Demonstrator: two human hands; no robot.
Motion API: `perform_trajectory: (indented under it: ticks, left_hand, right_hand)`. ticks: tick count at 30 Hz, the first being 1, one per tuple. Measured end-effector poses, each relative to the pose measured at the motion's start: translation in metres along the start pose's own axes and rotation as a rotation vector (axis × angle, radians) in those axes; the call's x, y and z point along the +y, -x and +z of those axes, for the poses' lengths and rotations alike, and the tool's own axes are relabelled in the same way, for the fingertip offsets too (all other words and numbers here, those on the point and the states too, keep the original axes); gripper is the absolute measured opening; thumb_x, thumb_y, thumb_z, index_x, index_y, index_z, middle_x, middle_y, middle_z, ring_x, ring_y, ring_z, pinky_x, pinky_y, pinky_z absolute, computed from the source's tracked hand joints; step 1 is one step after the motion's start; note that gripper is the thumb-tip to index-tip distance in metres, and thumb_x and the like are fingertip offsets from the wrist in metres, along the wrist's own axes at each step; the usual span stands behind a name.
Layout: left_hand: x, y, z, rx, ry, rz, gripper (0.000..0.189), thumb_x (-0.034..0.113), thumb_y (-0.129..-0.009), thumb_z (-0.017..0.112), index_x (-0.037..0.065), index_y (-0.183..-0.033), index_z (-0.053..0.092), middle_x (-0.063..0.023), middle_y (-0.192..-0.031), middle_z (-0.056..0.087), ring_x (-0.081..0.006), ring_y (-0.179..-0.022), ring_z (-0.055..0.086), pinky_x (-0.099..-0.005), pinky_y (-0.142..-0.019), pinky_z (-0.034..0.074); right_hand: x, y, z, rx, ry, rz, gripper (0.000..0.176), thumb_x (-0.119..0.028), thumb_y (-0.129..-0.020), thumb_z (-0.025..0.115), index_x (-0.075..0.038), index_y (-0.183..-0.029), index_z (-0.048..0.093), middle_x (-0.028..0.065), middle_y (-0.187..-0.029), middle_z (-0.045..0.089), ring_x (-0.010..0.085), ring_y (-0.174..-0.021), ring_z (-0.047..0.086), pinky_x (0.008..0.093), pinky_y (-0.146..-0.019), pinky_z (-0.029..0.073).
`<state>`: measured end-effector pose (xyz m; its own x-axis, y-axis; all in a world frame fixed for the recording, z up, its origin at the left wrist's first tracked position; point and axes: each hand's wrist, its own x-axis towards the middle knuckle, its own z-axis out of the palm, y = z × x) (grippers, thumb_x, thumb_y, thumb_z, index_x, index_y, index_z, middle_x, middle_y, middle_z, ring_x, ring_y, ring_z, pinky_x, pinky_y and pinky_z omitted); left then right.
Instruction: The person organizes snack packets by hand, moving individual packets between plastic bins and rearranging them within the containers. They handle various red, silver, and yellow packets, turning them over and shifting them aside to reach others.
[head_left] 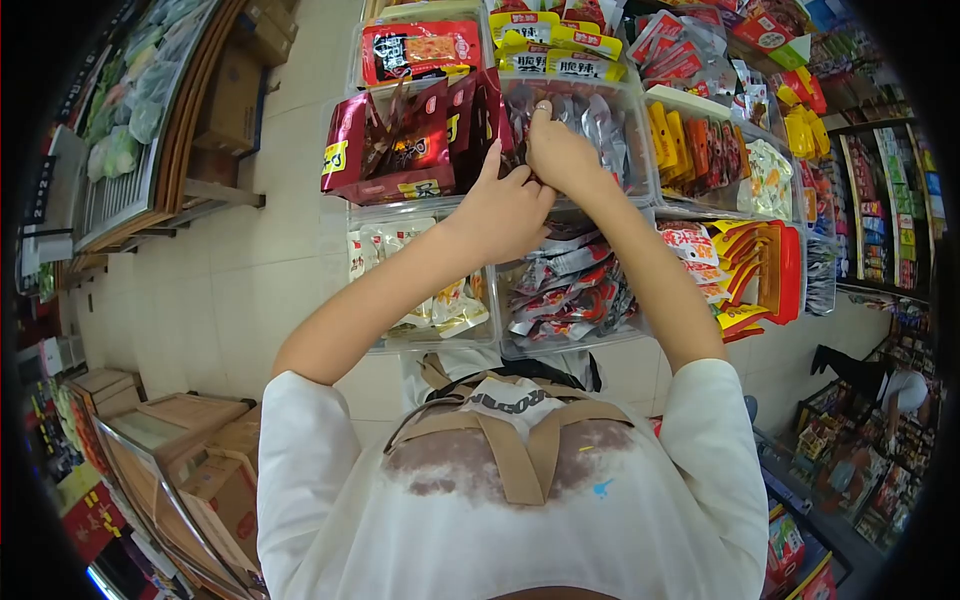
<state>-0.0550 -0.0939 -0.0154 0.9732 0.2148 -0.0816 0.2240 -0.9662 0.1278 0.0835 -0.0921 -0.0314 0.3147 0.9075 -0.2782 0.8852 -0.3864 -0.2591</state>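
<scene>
Maroon packs, glossy, yellow-marked, tilted, filling tub from left edge to right. Silver packs, shiny, crowded toward neighbouring tub's right edge.

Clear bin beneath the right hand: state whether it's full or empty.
Not empty: silvery packets show in the bin beside the right hand. Whether it's completely full, I cannot tell: the hand covers part.

A shop, by its look: packaged snacks in clear bins at upper centre, bagged greens upper left, a packed display rack at right.
</scene>
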Motion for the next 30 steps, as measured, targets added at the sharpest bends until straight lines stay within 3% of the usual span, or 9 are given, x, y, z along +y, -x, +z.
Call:
perform_trajectory:
  ticks: [2, 4, 5, 9, 15, 17, 24, 26, 30]
  left_hand:
    - [0.001, 0.004, 0.001, 0.069, -0.014, 0.013, 0.040, 0.029, -0.074, 0.058, 0.004, -0.104, 0.051, -0.0065, -0.099, 0.055, -0.0203, -0.106, 0.046, -0.0602, -0.095, 0.020]
    - [0.003, 0.013, 0.000, 0.153, -0.030, 0.010, 0.038, 0.028, -0.073, 0.059, 0.005, -0.103, 0.051, -0.0057, -0.100, 0.055, -0.0196, -0.108, 0.045, -0.0599, -0.095, 0.021]
    - [0.004, 0.016, 0.000, 0.241, -0.044, 0.001, 0.037, 0.026, -0.073, 0.060, 0.005, -0.101, 0.051, -0.0049, -0.100, 0.054, -0.0190, -0.110, 0.044, -0.0597, -0.094, 0.022]
    - [0.008, 0.025, -0.011, 0.264, -0.003, 0.012, 0.034, 0.025, -0.073, 0.060, 0.007, -0.101, 0.052, -0.0040, -0.099, 0.054, -0.0185, -0.110, 0.043, -0.0593, -0.094, 0.023]
    - [0.016, 0.027, -0.016, 0.238, 0.042, 0.063, 0.028, 0.023, -0.073, 0.060, 0.011, -0.097, 0.054, -0.0016, -0.100, 0.053, -0.0182, -0.109, 0.044, -0.0589, -0.094, 0.023]
    - [0.016, 0.029, -0.014, 0.271, 0.078, 0.058, 0.025, 0.022, -0.074, 0.059, 0.012, -0.095, 0.055, -0.0007, -0.101, 0.053, -0.0179, -0.110, 0.043, -0.0582, -0.094, 0.023]
    - [0.019, 0.031, -0.019, 0.231, 0.099, 0.070, 0.022, 0.021, -0.075, 0.058, 0.013, -0.094, 0.055, 0.0006, -0.104, 0.052, -0.0179, -0.111, 0.042, -0.0580, -0.095, 0.022]
    - [0.019, 0.034, -0.017, 0.246, 0.134, 0.059, 0.021, 0.021, -0.075, 0.058, 0.013, -0.094, 0.055, 0.0013, -0.105, 0.052, -0.0174, -0.111, 0.042, -0.0581, -0.095, 0.022]
    - [0.019, 0.036, -0.020, 0.229, 0.134, 0.061, 0.021, 0.020, -0.075, 0.057, 0.013, -0.094, 0.055, 0.0015, -0.105, 0.052, -0.0167, -0.111, 0.042, -0.0577, -0.096, 0.021]
  right_hand:
    - [0.008, -0.010, 0.005, 0.050, -0.020, -0.013, 0.042, -0.016, -0.078, 0.043, 0.008, -0.112, 0.039, 0.0253, -0.092, 0.058, 0.0368, -0.086, 0.059, 0.0438, -0.072, 0.048]
    - [0.008, -0.013, -0.015, -0.035, 0.152, -0.237, 0.031, -0.014, -0.078, 0.041, 0.005, -0.100, 0.054, 0.0213, -0.093, 0.060, 0.0352, -0.087, 0.059, 0.0430, -0.071, 0.048]
    - [0.002, -0.007, -0.019, 0.040, 0.102, -0.092, 0.026, -0.012, -0.078, 0.041, 0.000, -0.088, 0.062, 0.0182, -0.094, 0.060, 0.0323, -0.089, 0.059, 0.0418, -0.073, 0.048]
    - [0.000, -0.010, 0.000, 0.104, 0.118, -0.072, 0.027, -0.018, -0.079, 0.043, 0.001, -0.091, 0.059, 0.0210, -0.093, 0.059, 0.0347, -0.082, 0.060, 0.0423, -0.070, 0.048]
    - [-0.012, -0.010, -0.013, -0.012, 0.181, -0.084, 0.024, -0.012, -0.077, 0.048, -0.002, -0.093, 0.062, 0.0187, -0.099, 0.059, 0.0293, -0.091, 0.060, 0.0392, -0.072, 0.049]
    - [-0.013, -0.011, -0.019, -0.227, 0.140, -0.052, 0.024, -0.012, -0.076, 0.051, -0.002, -0.094, 0.062, 0.0191, -0.102, 0.058, 0.0299, -0.092, 0.059, 0.0382, -0.074, 0.049]
    - [-0.013, -0.019, 0.003, -0.141, 0.051, 0.014, 0.024, -0.011, -0.074, 0.053, -0.001, -0.093, 0.063, 0.0204, -0.098, 0.059, 0.0299, -0.091, 0.059, 0.0379, -0.075, 0.049]
    - [-0.011, -0.019, -0.004, -0.417, 0.081, -0.063, 0.022, -0.010, -0.075, 0.053, 0.001, -0.090, 0.063, 0.0196, -0.090, 0.062, 0.0288, -0.084, 0.062, 0.0378, -0.072, 0.050]
    - [-0.013, -0.013, -0.001, -0.251, 0.095, -0.090, 0.023, -0.011, -0.076, 0.051, 0.003, -0.089, 0.063, 0.0181, -0.081, 0.063, 0.0274, -0.074, 0.064, 0.0367, -0.066, 0.051]
